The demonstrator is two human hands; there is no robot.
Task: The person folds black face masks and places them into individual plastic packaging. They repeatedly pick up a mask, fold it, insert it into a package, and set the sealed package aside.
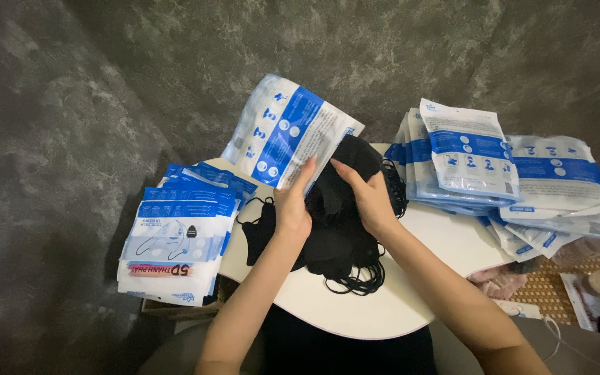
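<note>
The small white table (355,305) is the landmark here. Above its middle, the left hand (292,208) holds a blue and white plastic pouch (289,132) by its lower edge. The fingers are closed on this edge, with the thumb on the front side, and the pouch stands tilted up and away from the table, toward the grey wall (105,83).

Just to the right of this hand, also over the middle of the table, the right hand (369,198) grips a bundle of black face masks (352,163). The fingers are bent around the bundle, and the top of the bundle is at the open mouth of the pouch. I cannot tell how deep the masks are inside it.

Under both hands, on the table's centre, lies a loose heap of black masks (338,250) with thin ear loops that hang toward the near edge of the table.

At the left edge of the table, partly off it, there is a stack of filled pouches (175,243), blue above and white below. At the right side of the table there is a bigger, messy pile of the same pouches (501,173), which spreads beyond the table edge. Well to the right of the table, on the floor, a woven mat (557,285) is visible.
</note>
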